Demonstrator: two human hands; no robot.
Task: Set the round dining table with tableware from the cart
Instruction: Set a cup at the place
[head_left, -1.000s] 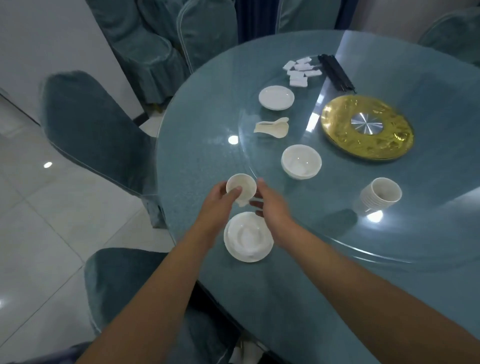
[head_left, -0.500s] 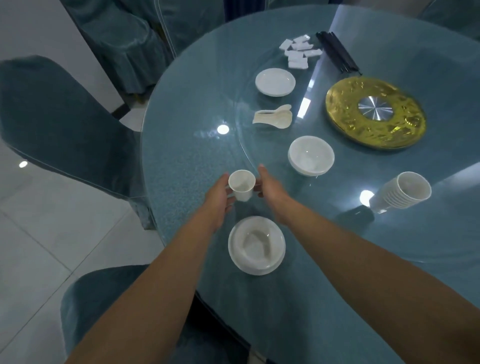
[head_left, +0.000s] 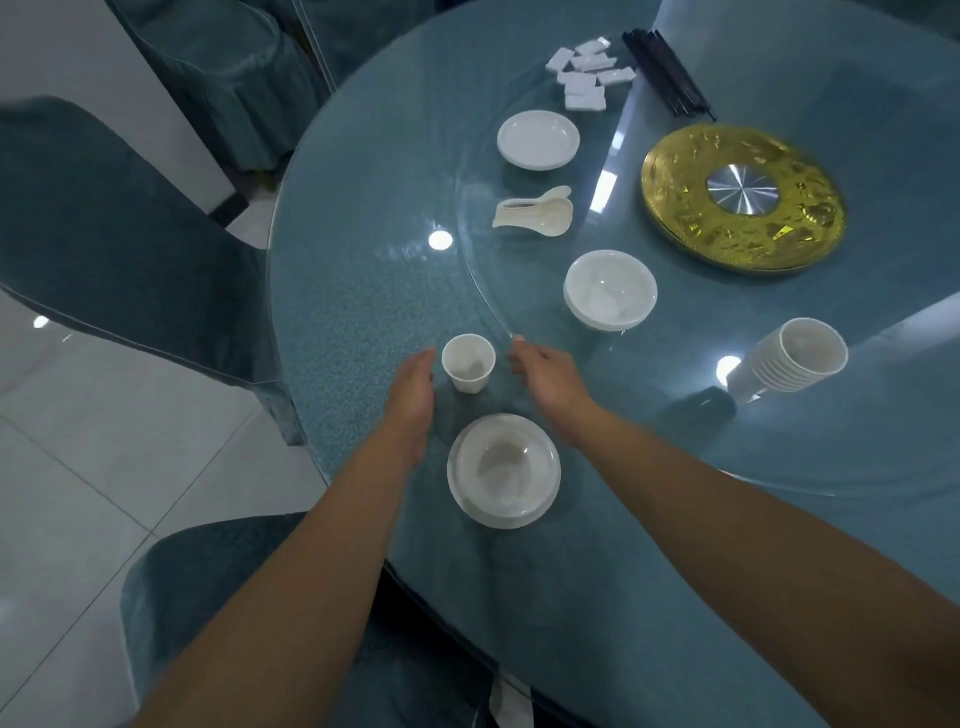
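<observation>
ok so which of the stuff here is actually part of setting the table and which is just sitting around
Part of the job:
- small cup between the left hand and right hand
- bowl on plate
- stack of bowls
- stacked cups
- spoons
- small plates
- chopsticks
- white rests

Just there:
- gold turntable hub
- chairs

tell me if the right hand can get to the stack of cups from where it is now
Probably yes. The right hand is open beside the single cup, and only bare glass lies between it and the stack of cups to its right.
</observation>
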